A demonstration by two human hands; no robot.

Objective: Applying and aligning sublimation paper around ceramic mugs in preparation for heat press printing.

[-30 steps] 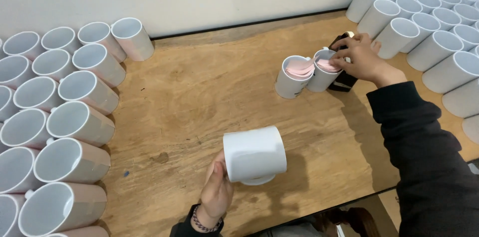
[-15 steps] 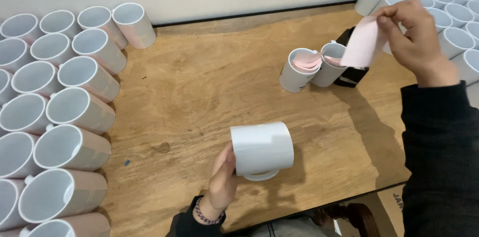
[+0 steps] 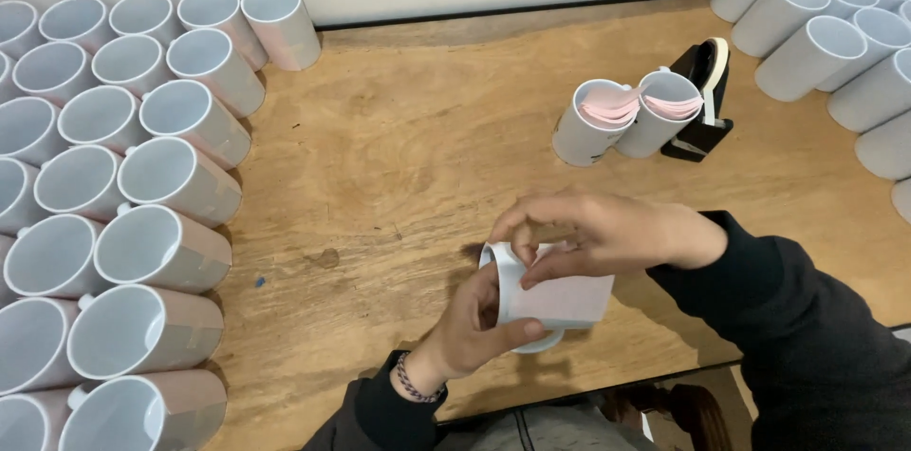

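Head view: left hand [image 3: 474,323] grips a white mug [image 3: 517,294] on its side above the counter's [image 3: 399,166] near edge. Right hand [image 3: 598,233] pinches a pale pink sheet [image 3: 565,299] against the mug wall. Advice: keep the sheet square to the rim and pressed flat before fixing. Two mugs of pink sheets [image 3: 622,114] and a tape dispenser [image 3: 702,95] stand toward the far right corner.

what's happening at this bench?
A person holds a white mug in the left hand while the right hand presses a pale pink sheet against its side. Two mugs stuffed with pink sheets stand by a black tape dispenser. Rows of mugs line both sides of the wooden table.
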